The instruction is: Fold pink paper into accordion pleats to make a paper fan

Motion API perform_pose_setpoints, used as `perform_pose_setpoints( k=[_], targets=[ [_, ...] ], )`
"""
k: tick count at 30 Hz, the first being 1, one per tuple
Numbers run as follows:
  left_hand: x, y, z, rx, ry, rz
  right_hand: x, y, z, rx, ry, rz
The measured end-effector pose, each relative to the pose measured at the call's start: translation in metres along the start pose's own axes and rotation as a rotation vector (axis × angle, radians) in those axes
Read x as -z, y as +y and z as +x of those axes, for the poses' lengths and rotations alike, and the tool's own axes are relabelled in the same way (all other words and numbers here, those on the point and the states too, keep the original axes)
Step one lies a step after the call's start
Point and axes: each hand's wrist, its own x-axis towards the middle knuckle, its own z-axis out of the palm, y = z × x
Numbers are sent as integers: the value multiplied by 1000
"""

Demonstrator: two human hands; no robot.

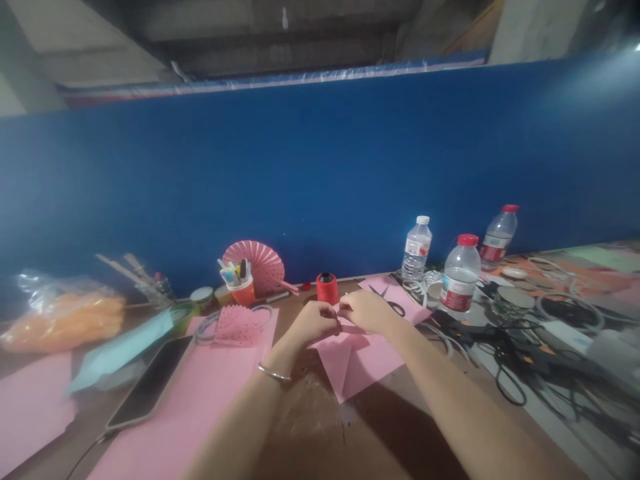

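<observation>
A pink paper sheet (357, 363) lies on the brown table (310, 433) in front of me, partly folded. My left hand (314, 321) and my right hand (367, 311) meet at its far edge, both pinching a fold of the paper between fingers and thumb. A bangle sits on my left wrist. Black scissors (393, 303) lie on another pink sheet just beyond my right hand. A red thread spool (327, 288) stands right behind my hands.
Larger pink sheets (200, 393) and a phone (150, 390) lie at left, with a pink paper fan (260, 265) and a pen cup (241, 283) behind. Three water bottles (459, 277) and tangled cables (530, 347) fill the right. A blue partition (320, 173) backs the table.
</observation>
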Motion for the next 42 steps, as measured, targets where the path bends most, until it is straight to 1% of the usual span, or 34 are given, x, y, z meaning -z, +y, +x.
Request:
perform_pose_setpoints(
  k=[4,8,11,13,17,19,21,26,29,32,37,42],
  targets=[
    [-2,-8,2,13,54,-32,-8,-15,1,-164,30,-11],
    [0,-10,6,17,103,-115,-18,-27,4,-198,94,-24],
    [2,-10,9,20,141,-215,-21,-30,4,-137,182,11],
    [4,-8,10,9,181,-293,-20,-29,3,-49,230,53],
    [12,-3,11,-44,287,-431,-16,-29,-1,118,276,118],
    [18,1,11,-73,327,-484,-16,-29,-3,152,305,146],
    [23,4,10,-98,348,-518,-17,-28,-2,148,324,193],
    [30,11,7,-143,351,-544,-24,-19,4,65,307,427],
    [30,14,5,-160,356,-525,-23,-11,7,30,304,566],
    [28,15,5,-173,378,-488,-22,-6,8,11,299,649],
    [29,10,7,-209,432,-402,-23,-7,6,-6,237,697],
    [28,5,9,-245,503,-305,-23,-20,0,55,212,656]
  ],
)
